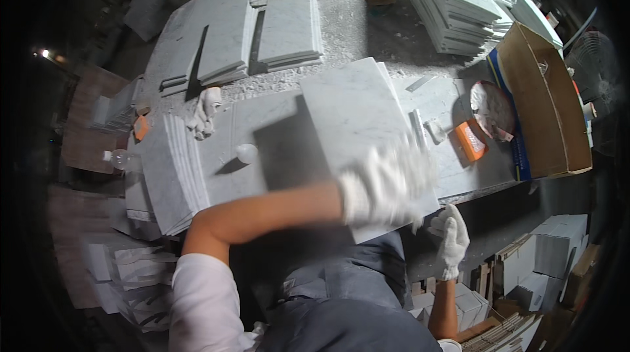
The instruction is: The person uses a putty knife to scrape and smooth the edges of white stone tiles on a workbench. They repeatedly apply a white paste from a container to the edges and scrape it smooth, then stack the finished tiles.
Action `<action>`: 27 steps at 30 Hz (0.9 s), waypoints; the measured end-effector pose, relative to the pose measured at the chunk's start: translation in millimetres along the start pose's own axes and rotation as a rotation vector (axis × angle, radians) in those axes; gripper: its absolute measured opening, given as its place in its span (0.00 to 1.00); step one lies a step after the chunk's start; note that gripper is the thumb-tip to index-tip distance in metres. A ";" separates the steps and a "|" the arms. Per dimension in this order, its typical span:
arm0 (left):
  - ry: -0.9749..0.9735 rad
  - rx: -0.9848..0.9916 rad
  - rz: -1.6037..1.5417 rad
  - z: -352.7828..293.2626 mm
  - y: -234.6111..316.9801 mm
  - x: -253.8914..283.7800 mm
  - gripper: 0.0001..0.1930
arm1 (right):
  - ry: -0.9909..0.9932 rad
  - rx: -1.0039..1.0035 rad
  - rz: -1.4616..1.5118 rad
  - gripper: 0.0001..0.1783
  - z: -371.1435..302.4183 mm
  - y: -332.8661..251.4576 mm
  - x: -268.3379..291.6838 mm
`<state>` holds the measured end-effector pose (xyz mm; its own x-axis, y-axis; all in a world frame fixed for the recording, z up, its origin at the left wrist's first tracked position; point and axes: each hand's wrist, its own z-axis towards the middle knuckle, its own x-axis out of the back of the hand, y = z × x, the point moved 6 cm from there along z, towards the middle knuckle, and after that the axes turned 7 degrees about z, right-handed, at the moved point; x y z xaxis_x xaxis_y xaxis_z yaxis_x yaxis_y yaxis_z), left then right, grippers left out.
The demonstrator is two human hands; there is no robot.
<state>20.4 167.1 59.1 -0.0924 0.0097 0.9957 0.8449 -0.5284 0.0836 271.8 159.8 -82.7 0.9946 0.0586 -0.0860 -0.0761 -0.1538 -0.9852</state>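
Marble slab overhanging near edge of counter: better to press lightly and keep steady, with fingers of left hand too blurred to tell opening or grip, those of right hand half-open, seemingly empty

My left hand and right hand wear white; my slab is whitish with faint grey veins, my trousers dark grey, the carton brown and blue.

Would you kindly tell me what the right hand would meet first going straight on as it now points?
The right hand would probably meet the near table edge first, though depth is unclear.
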 end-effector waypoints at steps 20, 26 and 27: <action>0.001 -0.074 0.158 -16.4 21.4 -8.4 0.48 | 0.078 -0.122 0.112 0.22 -14.2 -5.3 -2.6; 0.052 -0.275 -0.500 -86.0 119.4 -27.8 0.33 | 0.060 -0.045 0.055 0.24 -9.4 -15.0 -2.9; 0.083 -0.274 -0.568 -94.0 122.5 -27.3 0.29 | 0.059 0.012 0.031 0.24 -8.3 -18.1 -4.9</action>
<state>76.9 22.3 38.3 -0.5365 0.2921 0.7917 0.4874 -0.6587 0.5733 268.9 154.1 -63.2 0.9942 -0.0041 -0.1075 -0.1070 -0.1431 -0.9839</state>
